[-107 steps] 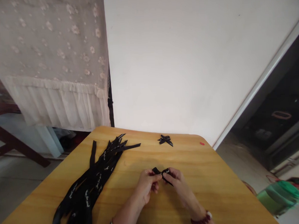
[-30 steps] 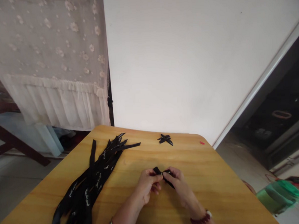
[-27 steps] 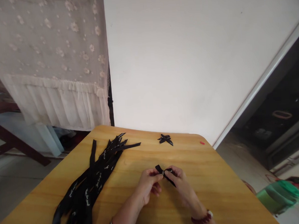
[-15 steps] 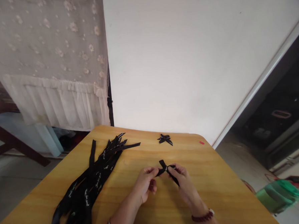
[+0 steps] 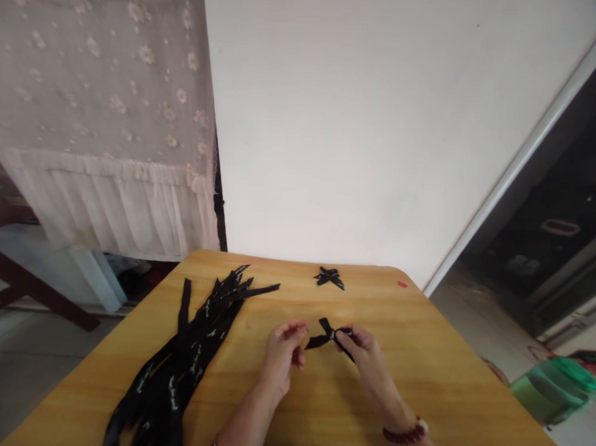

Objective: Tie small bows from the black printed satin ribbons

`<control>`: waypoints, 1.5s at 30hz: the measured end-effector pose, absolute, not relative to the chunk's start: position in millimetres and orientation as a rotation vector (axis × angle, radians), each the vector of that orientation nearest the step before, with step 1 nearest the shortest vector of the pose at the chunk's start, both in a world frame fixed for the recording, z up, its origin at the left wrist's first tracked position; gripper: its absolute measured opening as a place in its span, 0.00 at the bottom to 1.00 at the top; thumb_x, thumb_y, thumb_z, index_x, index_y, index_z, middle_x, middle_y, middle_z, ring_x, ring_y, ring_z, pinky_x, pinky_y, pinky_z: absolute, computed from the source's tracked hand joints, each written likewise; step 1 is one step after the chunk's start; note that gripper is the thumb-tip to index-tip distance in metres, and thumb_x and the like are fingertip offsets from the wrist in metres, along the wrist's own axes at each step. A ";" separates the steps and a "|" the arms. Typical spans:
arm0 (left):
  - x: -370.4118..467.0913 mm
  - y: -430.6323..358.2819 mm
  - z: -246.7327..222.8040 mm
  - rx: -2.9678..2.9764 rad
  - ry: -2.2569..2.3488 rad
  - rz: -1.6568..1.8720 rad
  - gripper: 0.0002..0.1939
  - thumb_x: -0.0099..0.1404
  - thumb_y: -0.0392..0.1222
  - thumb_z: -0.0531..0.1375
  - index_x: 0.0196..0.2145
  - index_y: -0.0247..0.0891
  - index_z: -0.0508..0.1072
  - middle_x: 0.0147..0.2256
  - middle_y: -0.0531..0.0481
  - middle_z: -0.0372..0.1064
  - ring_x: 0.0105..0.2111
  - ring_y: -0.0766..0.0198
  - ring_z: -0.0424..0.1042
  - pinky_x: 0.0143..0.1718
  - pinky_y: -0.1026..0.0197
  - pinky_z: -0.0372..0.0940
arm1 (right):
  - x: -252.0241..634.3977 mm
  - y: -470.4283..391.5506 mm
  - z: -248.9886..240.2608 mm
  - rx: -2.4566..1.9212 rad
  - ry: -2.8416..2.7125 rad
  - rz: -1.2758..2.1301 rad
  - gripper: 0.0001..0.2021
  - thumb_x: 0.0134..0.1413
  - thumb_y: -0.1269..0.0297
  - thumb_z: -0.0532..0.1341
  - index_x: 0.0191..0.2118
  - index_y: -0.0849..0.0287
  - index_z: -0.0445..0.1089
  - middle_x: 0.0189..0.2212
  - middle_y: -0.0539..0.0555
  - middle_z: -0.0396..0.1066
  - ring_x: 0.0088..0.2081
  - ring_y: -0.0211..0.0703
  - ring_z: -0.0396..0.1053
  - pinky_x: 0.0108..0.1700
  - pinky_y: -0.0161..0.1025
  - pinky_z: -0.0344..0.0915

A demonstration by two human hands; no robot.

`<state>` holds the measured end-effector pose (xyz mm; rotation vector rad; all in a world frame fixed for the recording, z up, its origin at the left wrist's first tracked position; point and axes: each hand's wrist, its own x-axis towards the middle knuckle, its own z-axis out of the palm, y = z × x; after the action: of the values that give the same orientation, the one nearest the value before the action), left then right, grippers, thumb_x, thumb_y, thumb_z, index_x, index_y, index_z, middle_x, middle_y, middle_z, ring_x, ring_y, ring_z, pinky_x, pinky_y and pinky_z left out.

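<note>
My right hand [image 5: 360,343] pinches the small black ribbon bow [image 5: 328,334] at its knot, left hand [image 5: 280,347] loosely curled and off it; light, floppy, slippery satin, best gripped mid-knot.

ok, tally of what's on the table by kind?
Ribbon bows: 2 - one at the right hand as the held bow, one finished bow near the far edge.
Pile of black ribbon strips: 1; the strips overlap, so the number of strips cannot be told.
Small red item: 1.
Total: 4, all on the wooden table.
</note>
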<state>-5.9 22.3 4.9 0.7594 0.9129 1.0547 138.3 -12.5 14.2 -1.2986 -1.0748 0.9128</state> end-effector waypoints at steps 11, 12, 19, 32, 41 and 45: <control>3.8 13.9 -3.0 0.729 0.750 0.847 0.11 0.41 0.35 0.63 0.23 0.33 0.65 0.16 0.57 0.61 0.13 0.72 0.63 0.11 0.71 0.56 | 127.3 -10.5 2.2 -1.335 -1.318 0.856 0.09 0.43 0.61 0.59 0.21 0.61 0.65 0.16 0.46 0.59 0.21 0.34 0.55 0.24 0.31 0.52; 4.4 14.1 -3.4 0.728 0.747 0.855 0.11 0.41 0.36 0.63 0.23 0.33 0.65 0.17 0.56 0.62 0.13 0.71 0.64 0.11 0.70 0.57 | 126.4 -11.1 2.9 -1.328 -1.314 0.864 0.10 0.43 0.60 0.59 0.21 0.61 0.64 0.16 0.46 0.59 0.21 0.34 0.55 0.23 0.31 0.52; 0.3 19.8 -2.6 0.655 0.793 0.940 0.11 0.41 0.35 0.64 0.22 0.33 0.65 0.15 0.57 0.61 0.13 0.72 0.62 0.10 0.71 0.56 | 128.2 -14.5 11.5 -1.304 -1.252 0.972 0.18 0.47 0.51 0.52 0.20 0.61 0.64 0.17 0.49 0.62 0.23 0.37 0.60 0.27 0.33 0.57; -5.1 21.6 -1.0 0.519 0.793 0.961 0.07 0.45 0.31 0.62 0.23 0.32 0.66 0.15 0.57 0.63 0.12 0.72 0.64 0.08 0.74 0.54 | 129.3 -10.1 -0.3 -1.360 -1.253 0.955 0.04 0.36 0.71 0.57 0.18 0.60 0.60 0.13 0.43 0.57 0.18 0.32 0.54 0.22 0.30 0.50; -7.7 21.1 4.9 0.370 0.762 0.934 0.09 0.47 0.28 0.61 0.27 0.32 0.66 0.25 0.47 0.72 0.25 0.63 0.73 0.17 0.70 0.65 | 128.1 -13.4 -1.0 -1.374 -1.380 0.915 0.05 0.38 0.65 0.59 0.21 0.61 0.67 0.18 0.48 0.66 0.23 0.38 0.62 0.24 0.32 0.55; -8.9 22.9 5.2 0.359 0.766 0.967 0.06 0.49 0.27 0.60 0.27 0.31 0.66 0.24 0.47 0.72 0.25 0.63 0.73 0.18 0.72 0.66 | 131.5 -13.4 1.7 -1.296 -1.398 0.981 0.06 0.40 0.66 0.59 0.27 0.61 0.68 0.24 0.51 0.70 0.29 0.42 0.65 0.30 0.35 0.59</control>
<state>-8.9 22.9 5.2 0.3593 0.7658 0.9667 131.5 -13.4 1.7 -1.2958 -1.3984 0.9810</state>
